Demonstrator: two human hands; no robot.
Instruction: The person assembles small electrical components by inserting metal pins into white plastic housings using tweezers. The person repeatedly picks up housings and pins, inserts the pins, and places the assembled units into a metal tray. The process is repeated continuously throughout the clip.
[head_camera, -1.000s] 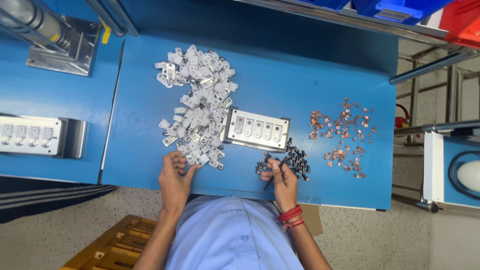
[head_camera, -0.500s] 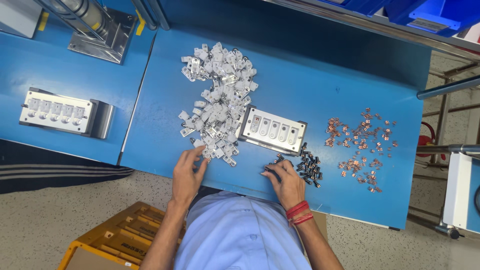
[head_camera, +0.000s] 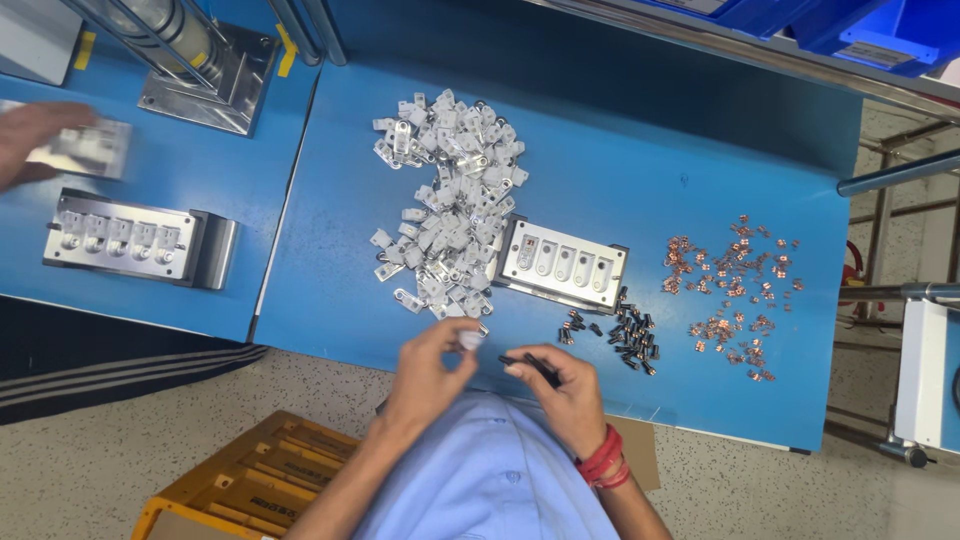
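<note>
The left hand (head_camera: 425, 372) pinches a small white part (head_camera: 469, 340) between thumb and fingertips, just off the table's near edge. The right hand (head_camera: 565, 390) grips a thin black pin (head_camera: 530, 362) in closed fingers, its tip aimed at nine o'clock toward the white part — the two pieces near, not visibly touching. At twelve o'clock from the hands lies a heap of white parts (head_camera: 450, 210) on the blue table (head_camera: 620, 170); just beside it, at one o'clock, sits a metal fixture block (head_camera: 563, 265). Black pins (head_camera: 625, 330) lie at two o'clock, copper clips (head_camera: 735, 295) farther at three. At ten o'clock — another person's hand (head_camera: 35, 135), blurred
</note>
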